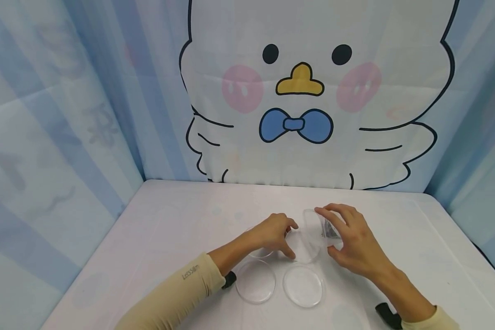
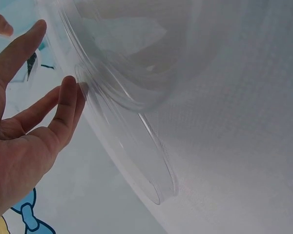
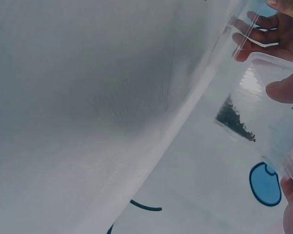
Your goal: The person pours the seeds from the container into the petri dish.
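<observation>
My right hand (image 1: 354, 243) grips a clear plastic container (image 3: 271, 119), thumb on its side, and holds it tipped left over the far-right clear round dish (image 1: 304, 250). Dark grains (image 3: 233, 122) are gathered in one corner of the container. At the left edge of that dish my left hand (image 1: 272, 233) has thumb and fingers spread, fingertips at the rim. Contact there is hard to make out. Another dish (image 1: 261, 252) lies partly hidden under the left wrist. Nearer me, two more round dishes, left (image 1: 255, 282) and right (image 1: 303, 286), lie flat side by side.
The white table (image 1: 181, 220) runs back to a blue and white curtain (image 1: 156, 91) with a cartoon bird. Side curtains hang at left and right. Black straps (image 1: 387, 315) are on both wrists, by the beige sleeves (image 1: 181, 288).
</observation>
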